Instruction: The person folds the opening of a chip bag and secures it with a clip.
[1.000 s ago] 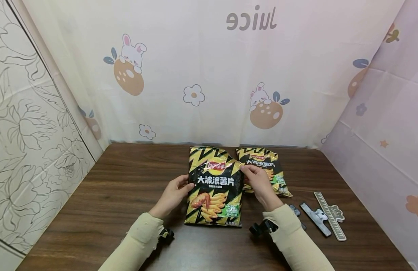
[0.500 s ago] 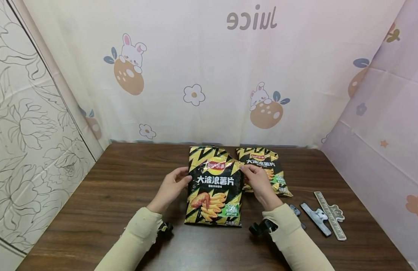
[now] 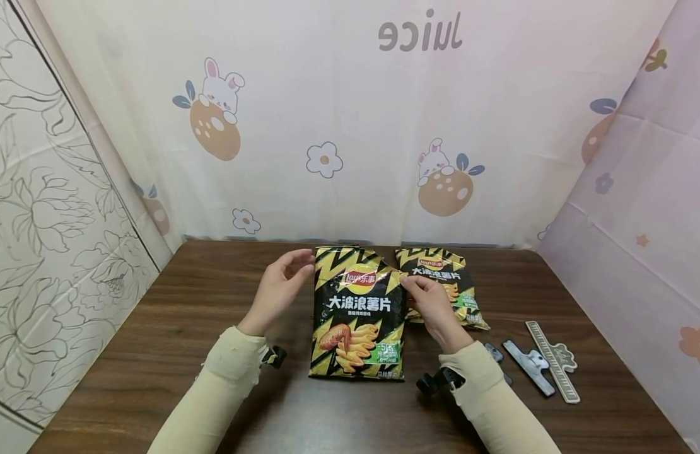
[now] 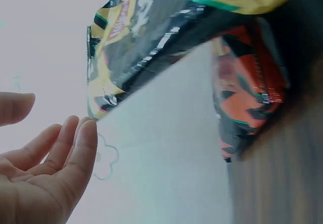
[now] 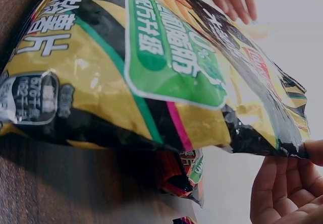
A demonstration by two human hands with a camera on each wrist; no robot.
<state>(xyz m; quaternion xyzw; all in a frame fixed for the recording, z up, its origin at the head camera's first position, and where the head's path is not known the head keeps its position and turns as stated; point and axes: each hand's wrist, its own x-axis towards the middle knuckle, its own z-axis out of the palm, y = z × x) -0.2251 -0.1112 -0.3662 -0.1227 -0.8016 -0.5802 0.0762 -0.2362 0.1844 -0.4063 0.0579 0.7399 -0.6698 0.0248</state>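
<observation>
The bag (image 3: 358, 315) looks light, soft and slippery, its contents probably crisp enough to break, so a pinch on the flat edges at 10 and 2 o'clock seems safer than squeezing the middle. The right hand (image 3: 435, 312) does that at 2 o'clock, thumb and fingers closed on the rim; from it, the bag spreads towards 8 o'clock. The left hand (image 3: 276, 293) has thumb and fingers apart, gripping nothing, fingertips by the 10 o'clock corner; contact I cannot tell. A 2nd, rear bag (image 3: 449, 280) sits at 2 o'clock.
</observation>
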